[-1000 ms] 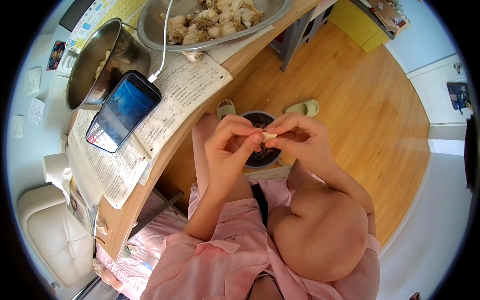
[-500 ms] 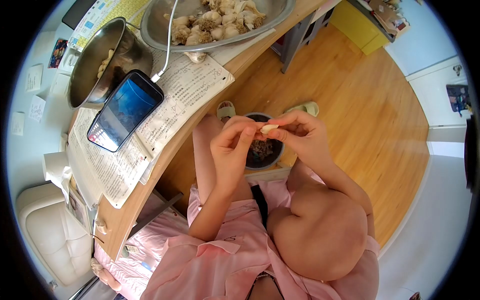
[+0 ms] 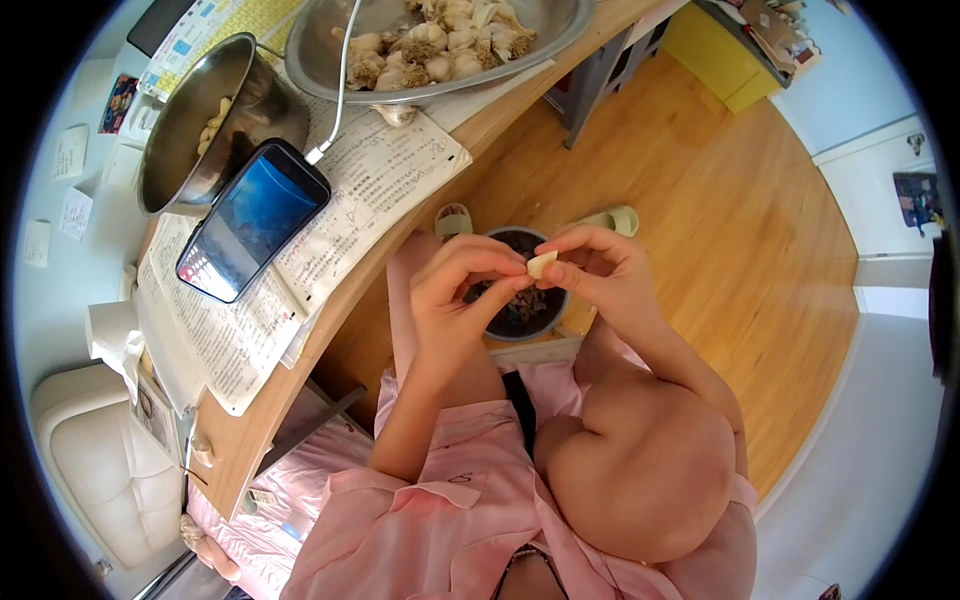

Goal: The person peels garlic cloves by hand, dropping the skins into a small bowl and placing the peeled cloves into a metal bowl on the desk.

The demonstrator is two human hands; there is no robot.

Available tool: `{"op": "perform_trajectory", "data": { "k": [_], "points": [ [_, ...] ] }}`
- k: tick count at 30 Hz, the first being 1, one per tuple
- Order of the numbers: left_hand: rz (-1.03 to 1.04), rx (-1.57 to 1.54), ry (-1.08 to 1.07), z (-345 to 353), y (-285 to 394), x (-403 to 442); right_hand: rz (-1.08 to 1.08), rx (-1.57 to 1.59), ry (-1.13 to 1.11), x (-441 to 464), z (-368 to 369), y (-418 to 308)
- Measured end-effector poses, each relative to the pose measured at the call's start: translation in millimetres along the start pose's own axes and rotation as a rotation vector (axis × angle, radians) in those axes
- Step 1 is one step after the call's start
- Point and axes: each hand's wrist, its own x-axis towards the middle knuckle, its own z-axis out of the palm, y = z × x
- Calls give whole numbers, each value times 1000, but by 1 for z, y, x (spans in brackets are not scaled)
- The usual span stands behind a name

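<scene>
A pale garlic clove is pinched between the thumb and fingers of my right hand. Thumb and forefinger of my left hand close together at the clove's left side; whether they grip anything is too small to tell. Below both hands, a round bin with dark scraps stands on the floor. Whole garlic bulbs fill part of a wide metal basin on the desk. Several peeled cloves lie in a deeper metal pot.
A phone with a white cable leans against the pot, over printed papers on the wooden desk. One garlic bulb lies beside the basin. Green slippers are near the bin. A yellow cabinet stands farther off.
The clove has turned more upright in my right fingers. My left hand has shifted, its forefinger and thumb now lower and nearer the clove. The desk items appear slightly shifted right.
</scene>
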Motion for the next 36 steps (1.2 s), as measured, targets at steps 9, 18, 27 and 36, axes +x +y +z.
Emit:
{"op": "perform_trajectory", "data": {
  "k": [9,18,27,36],
  "points": [
    [259,286,-209,-16,11,5,272,-11,-109,-5,1,-10],
    [267,270,-372,-17,22,5,508,128,-260,-6,-3,-11],
    [310,401,-387,-21,29,3,520,133,-270,-6,-2,-9],
    [339,478,-315,-18,29,1,530,112,-266,-5,-2,-12]
  ]
}}
